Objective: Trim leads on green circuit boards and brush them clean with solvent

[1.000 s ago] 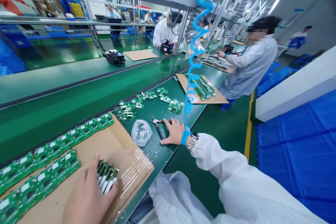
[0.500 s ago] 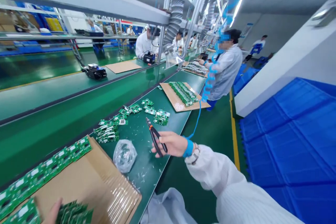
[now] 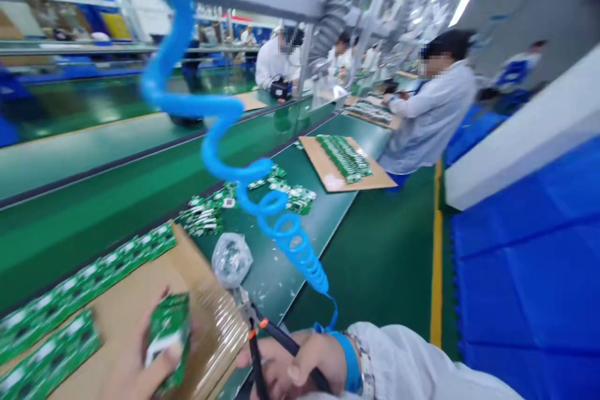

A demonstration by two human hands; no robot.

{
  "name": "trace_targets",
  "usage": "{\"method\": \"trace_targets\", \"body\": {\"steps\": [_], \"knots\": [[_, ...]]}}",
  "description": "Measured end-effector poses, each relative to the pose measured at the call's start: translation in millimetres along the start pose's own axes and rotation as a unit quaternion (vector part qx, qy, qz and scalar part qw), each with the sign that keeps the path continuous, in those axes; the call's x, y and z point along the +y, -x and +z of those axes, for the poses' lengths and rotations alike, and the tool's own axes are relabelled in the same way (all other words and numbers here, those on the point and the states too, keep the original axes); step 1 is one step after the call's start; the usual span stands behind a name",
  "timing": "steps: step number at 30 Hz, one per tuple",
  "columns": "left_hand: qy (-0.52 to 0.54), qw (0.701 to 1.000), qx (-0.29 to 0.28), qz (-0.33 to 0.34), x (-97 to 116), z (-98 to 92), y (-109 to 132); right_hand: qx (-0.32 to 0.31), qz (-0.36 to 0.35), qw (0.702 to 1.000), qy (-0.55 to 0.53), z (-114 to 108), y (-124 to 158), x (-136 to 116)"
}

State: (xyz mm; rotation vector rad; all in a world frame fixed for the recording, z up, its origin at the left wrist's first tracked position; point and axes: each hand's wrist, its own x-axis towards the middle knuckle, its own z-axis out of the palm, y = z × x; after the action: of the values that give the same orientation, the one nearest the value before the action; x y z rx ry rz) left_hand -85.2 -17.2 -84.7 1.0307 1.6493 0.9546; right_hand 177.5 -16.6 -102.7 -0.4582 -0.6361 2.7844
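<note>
My left hand [image 3: 135, 369] is wrapped round a small stack of green circuit boards [image 3: 171, 331], thumb over the near face, above the cardboard sheet [image 3: 140, 300]. Low in the middle, my right hand [image 3: 295, 362] grips a pair of side cutters [image 3: 260, 325] with black handles and orange bands; their jaws point up and left near the cardboard's edge. Rows of circuit boards [image 3: 84, 278] lie along the left of the cardboard. A clear plastic bag [image 3: 232, 260] sits just beyond the cutter tips. A blue strap is around my right wrist.
A blue coiled cord [image 3: 220, 137] hangs across the view down to my wrist. Loose boards [image 3: 201, 215] lie on the green bench, with white scraps about. Farther along is another cardboard sheet [image 3: 332, 181] with boards. A co-worker [image 3: 435, 100] stands at the bench; blue bins [image 3: 529, 250] are on the right.
My left hand has come up and right, bringing the stack of boards into view. My right hand with the cutters has moved down and toward me. The coiled cord now crosses the left and middle.
</note>
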Motion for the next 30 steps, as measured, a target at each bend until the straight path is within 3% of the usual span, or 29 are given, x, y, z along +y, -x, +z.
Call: {"method": "trace_targets", "body": {"steps": [1, 3, 5, 6, 7, 9, 11, 12, 14, 16, 18, 23, 30], "knots": [[0.030, 0.999, -0.019, -0.029, 13.3, 6.6, 12.9, -0.010, 0.002, 1.000, 0.004, 3.6, 1.8, -1.1], [0.050, 0.999, 0.001, -0.020, 37.1, 18.7, 25.2, 0.008, -0.017, 0.999, 0.036, 7.9, 5.6, -6.7], [0.028, 1.000, 0.008, -0.008, 51.6, 25.6, 25.8, 0.067, -0.067, 0.984, 0.151, 9.3, 9.9, -18.4], [0.011, 1.000, 0.010, -0.003, 55.2, 27.2, 24.9, 0.108, -0.103, 0.957, 0.250, 9.8, 12.0, -26.3], [-0.008, 1.000, 0.014, 0.005, 57.1, 28.3, 24.4, 0.152, -0.141, 0.909, 0.361, 10.4, 13.9, -35.0], [-0.045, 0.998, 0.029, 0.020, 58.0, 30.1, 25.0, 0.231, -0.209, 0.766, 0.562, 12.6, 16.2, -52.0], [-0.074, 0.996, 0.047, 0.025, 58.4, 33.1, 26.9, 0.282, -0.253, 0.626, 0.681, 16.0, 16.1, -65.0], [-0.083, 0.995, 0.052, 0.024, 59.1, 35.0, 27.8, 0.295, -0.269, 0.573, 0.716, 17.8, 15.2, -69.4], [-0.096, 0.993, 0.054, 0.030, 61.5, 39.5, 28.7, 0.309, -0.299, 0.496, 0.754, 21.3, 12.4, -74.1], [-0.106, 0.992, 0.049, 0.048, 64.2, 43.7, 28.5, 0.314, -0.316, 0.449, 0.774, 23.5, 9.1, -75.2], [-0.116, 0.991, 0.047, 0.055, 66.1, 47.1, 28.0, 0.320, -0.321, 0.432, 0.780, 24.1, 6.2, -75.2], [-0.132, 0.989, 0.042, 0.043, 66.3, 51.2, 27.6, 0.338, -0.308, 0.447, 0.769, 21.5, 2.4, -78.1], [-0.173, 0.983, 0.056, 0.023, 68.5, 53.9, 25.5, 0.313, -0.308, 0.399, 0.805, 18.4, 3.6, -85.5]]}}
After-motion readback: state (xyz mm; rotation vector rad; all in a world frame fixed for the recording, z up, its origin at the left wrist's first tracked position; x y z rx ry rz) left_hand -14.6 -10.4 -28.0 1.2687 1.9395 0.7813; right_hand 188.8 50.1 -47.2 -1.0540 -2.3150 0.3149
